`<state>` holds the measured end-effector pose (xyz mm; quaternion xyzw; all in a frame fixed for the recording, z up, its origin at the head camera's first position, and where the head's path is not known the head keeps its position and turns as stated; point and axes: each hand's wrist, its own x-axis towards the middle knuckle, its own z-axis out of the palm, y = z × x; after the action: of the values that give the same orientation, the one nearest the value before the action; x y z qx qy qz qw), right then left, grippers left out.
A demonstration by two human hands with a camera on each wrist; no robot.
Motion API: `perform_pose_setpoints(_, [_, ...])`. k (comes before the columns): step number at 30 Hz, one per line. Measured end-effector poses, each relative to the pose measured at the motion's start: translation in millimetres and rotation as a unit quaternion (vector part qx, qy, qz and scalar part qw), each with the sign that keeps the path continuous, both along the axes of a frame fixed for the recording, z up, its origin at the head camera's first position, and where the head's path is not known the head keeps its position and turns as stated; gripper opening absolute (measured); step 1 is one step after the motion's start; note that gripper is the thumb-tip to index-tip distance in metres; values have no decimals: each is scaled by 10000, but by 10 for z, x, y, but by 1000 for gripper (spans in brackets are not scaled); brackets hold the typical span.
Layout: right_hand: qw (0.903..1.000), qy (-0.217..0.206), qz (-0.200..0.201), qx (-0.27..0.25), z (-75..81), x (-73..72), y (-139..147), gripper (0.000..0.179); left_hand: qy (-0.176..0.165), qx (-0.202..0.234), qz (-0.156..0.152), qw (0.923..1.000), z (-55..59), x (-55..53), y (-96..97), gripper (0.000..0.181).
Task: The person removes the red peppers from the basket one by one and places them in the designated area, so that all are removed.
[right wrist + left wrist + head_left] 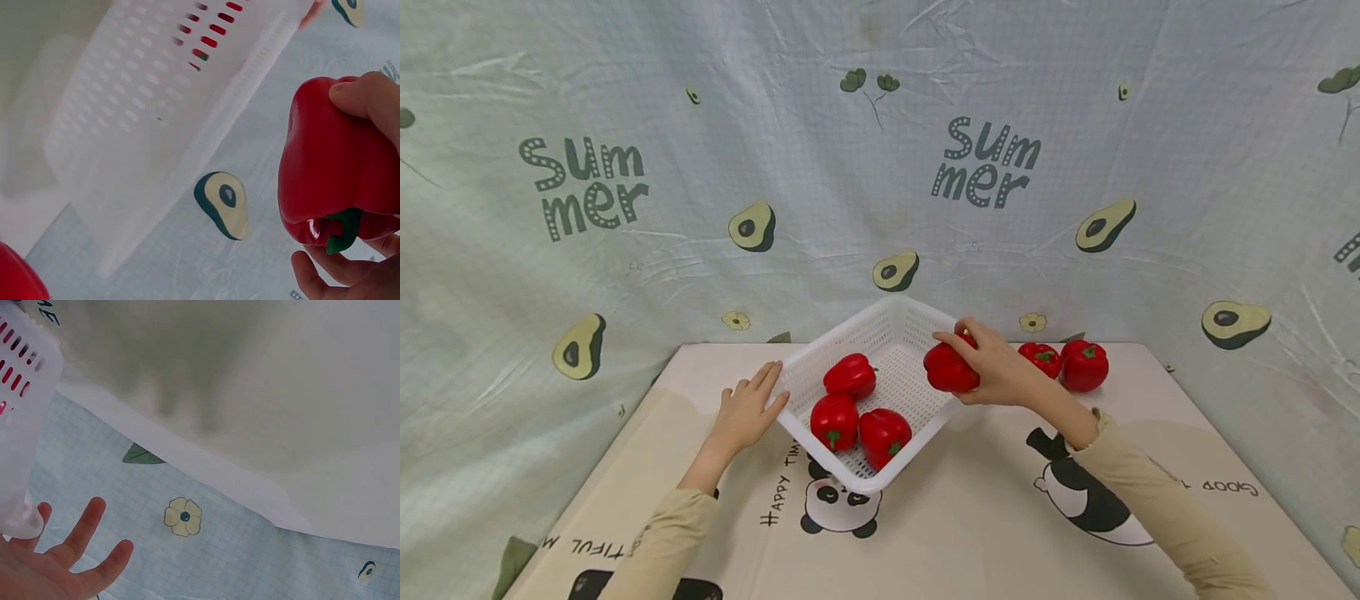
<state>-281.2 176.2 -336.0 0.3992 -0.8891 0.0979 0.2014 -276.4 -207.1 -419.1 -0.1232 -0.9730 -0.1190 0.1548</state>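
My right hand [996,367] grips a red bell pepper [950,367] over the right side of a white plastic basket [912,379]. In the right wrist view, the thumb presses one side of the pepper [337,156] and the other fingers lie near its green stem. Three more red bell peppers [850,377] lie in the basket's left and near part. At the basket's left rim is my left hand [743,412], fingers spread and fairly straight, their tips at the edge. The left wrist view shows these fingers [78,534] beside the white rim.
Two red bell peppers [1084,365] sit on the table to the right, partly behind my right forearm. A pale printed cloth [970,517] covers the table. Behind its far edge hangs a light curtain [820,167] with avocado prints.
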Motion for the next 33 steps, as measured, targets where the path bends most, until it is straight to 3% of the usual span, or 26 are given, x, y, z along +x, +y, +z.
perform_pose_setpoints(7, [9997, -227, -94, -19, -87, 97, 146, 92, -11, 49, -82, 10000, 6, -24, 3, 55])
perform_pose_setpoints(14, [9996, -142, -248, 31, -159, 220, 275, 92, 331, 223, -258, 9989, -69, -61, -37, 62])
perform_pose_setpoints(22, [9992, -117, -385, 32, -295, 343, 441, 90, -110, -19, -76, 9999, 6, -23, -8, 56])
perform_pose_setpoints(33, [9969, -101, -786, -14, -517, 429, 715, 82, -114, -33, -104, 9999, 7, -6, -21, 57])
